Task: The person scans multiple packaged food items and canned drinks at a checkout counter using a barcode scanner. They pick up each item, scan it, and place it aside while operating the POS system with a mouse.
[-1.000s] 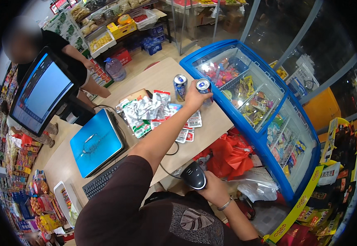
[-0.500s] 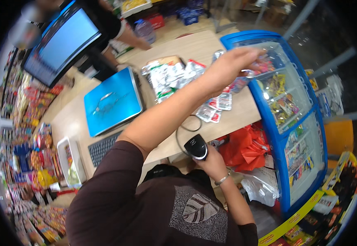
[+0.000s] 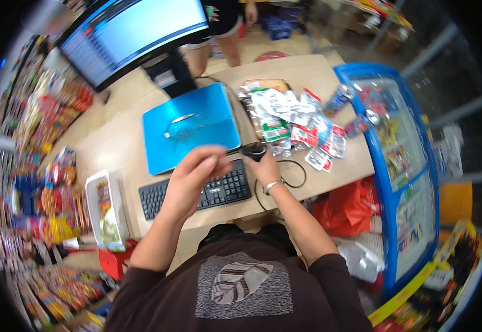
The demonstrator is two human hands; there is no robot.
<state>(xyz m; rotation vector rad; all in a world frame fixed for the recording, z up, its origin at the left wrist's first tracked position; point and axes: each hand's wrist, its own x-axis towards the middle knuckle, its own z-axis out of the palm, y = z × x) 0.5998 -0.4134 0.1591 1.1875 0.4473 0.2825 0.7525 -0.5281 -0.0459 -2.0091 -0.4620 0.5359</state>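
My right hand [image 3: 263,167] grips a black barcode scanner [image 3: 253,150] near the table's middle, with its cable looping off to the right. Over the black keyboard [image 3: 219,191] hovers my left hand [image 3: 192,180]; its fingers are curled in, slightly blurred, and nothing shows in them. Ahead of it lies a blue flat-topped scale [image 3: 196,130] with a cable resting on it. Right of the scanner is a pile of silver, red and green snack packets [image 3: 290,113]. Two drink cans, one blue [image 3: 339,99] and another [image 3: 362,123], lie at the table's right edge.
A monitor [image 3: 141,36] stands at the back left. A white bin [image 3: 105,205] with goods sits at left, a blue-framed chest freezer [image 3: 384,232] at right. Below the table is a red bag [image 3: 348,207]. Another person's legs [image 3: 230,52] show behind the table.
My left hand has drawn back from the cans at the right edge to above the keyboard. My right hand has raised the scanner from the table's front edge to beside the packets.
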